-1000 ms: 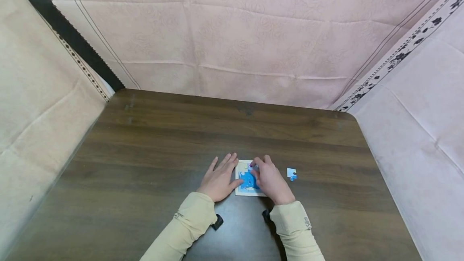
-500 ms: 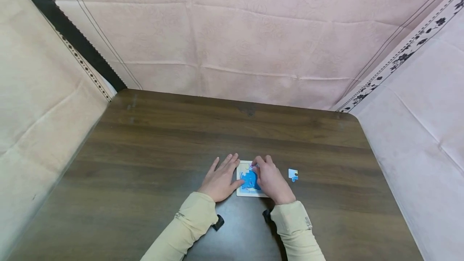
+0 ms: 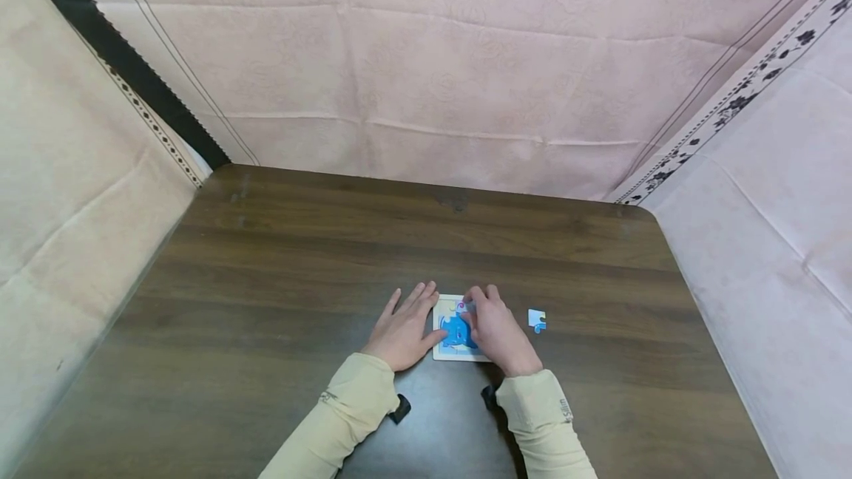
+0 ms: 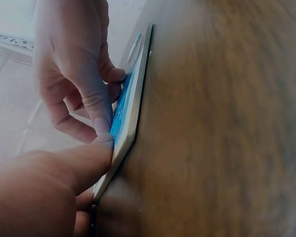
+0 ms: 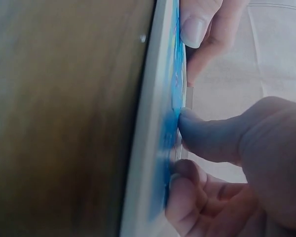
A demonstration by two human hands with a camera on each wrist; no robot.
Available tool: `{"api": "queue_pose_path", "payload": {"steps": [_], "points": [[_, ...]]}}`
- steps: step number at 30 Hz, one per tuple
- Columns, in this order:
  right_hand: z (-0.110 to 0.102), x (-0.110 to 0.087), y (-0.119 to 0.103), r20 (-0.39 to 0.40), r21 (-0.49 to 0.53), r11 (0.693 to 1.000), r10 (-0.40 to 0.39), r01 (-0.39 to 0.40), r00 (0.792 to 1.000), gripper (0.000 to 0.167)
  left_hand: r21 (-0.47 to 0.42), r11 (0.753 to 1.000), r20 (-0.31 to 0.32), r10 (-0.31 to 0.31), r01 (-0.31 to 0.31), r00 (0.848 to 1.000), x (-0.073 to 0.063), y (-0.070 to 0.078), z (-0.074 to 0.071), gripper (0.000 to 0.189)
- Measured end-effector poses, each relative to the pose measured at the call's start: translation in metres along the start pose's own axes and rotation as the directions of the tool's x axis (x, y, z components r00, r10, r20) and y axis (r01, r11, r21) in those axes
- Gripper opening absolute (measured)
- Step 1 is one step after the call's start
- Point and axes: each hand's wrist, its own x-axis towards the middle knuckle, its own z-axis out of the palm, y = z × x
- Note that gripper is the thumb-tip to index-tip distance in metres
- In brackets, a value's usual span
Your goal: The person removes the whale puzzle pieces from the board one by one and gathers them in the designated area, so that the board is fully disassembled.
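Note:
A small jigsaw puzzle board (image 3: 455, 331) with a pale frame and a blue picture lies flat on the table. My left hand (image 3: 404, 327) rests along its left edge, fingers spread, the thumb pressing on the frame. Over the board's right part, my right hand (image 3: 501, 331) bends its fingers and pinches a puzzle piece at the surface; that piece is mostly hidden by the fingers. In the right wrist view the thumb (image 5: 212, 138) touches the board's face beside the curled fingertips. A loose blue and white puzzle piece (image 3: 537, 320) lies right of the board.
The brown wooden table (image 3: 299, 265) runs back to a pale cloth wall (image 3: 413, 80). More cloth hangs at the left (image 3: 86, 242) and right (image 3: 765, 242) sides. Black straps show at both sleeve cuffs.
Both hands stay almost where they were, with the right fingers making at most tiny shifts over the board. The head view sways slightly.

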Motion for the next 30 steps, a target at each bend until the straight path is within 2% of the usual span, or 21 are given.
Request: {"api": "queue_pose_path", "payload": {"steps": [7, 14, 30], "points": [[-0.0001, -0.0008, 0.0, -0.023, -0.03, 0.999, -0.029, 0.029, 0.999, 0.021, 0.004, 1.0, -0.006, 0.002, -0.002, 1.0, -0.0012, -0.0006, 0.0023, 0.076], [-0.0017, 0.0002, -0.0003, -0.019, -0.087, 0.992, -0.093, 0.091, 0.995, 0.02, 0.006, 1.0, 0.001, 0.005, -0.005, 1.0, -0.0013, -0.0016, 0.002, 0.076], [-0.0058, 0.0017, 0.0086, -0.028, -0.019, 0.994, -0.105, 0.104, 0.994, 0.016, -0.004, 1.0, 0.003, 0.013, -0.013, 1.0, -0.0004, -0.0007, -0.001, 0.075]]}}
